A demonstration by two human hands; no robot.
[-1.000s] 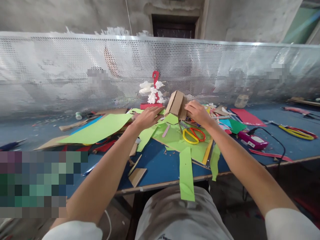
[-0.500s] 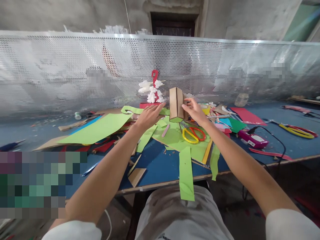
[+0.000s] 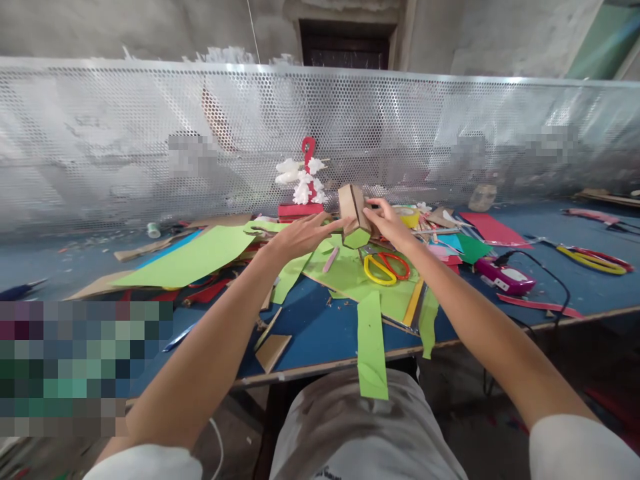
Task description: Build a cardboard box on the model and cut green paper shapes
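Cardboard piece (image 3: 351, 208): far side turned from me, interior unreadable. Right hand (image 3: 389, 221) holds it; lower fingers hidden from my view. Left hand (image 3: 303, 236): can't tell if index tip presses cardboard or only crosses in front. Scissors (image 3: 380, 269): handles plain, blade tips lost to me under clutter. Blue-handled tool (image 3: 15, 293) cut by left edge. Pixelated block (image 3: 65, 367) masks lower left. Shirt (image 3: 345, 433) lettering clipped at bottom. Crumbs (image 3: 336, 302) on table (image 3: 320, 340) too small to identify.
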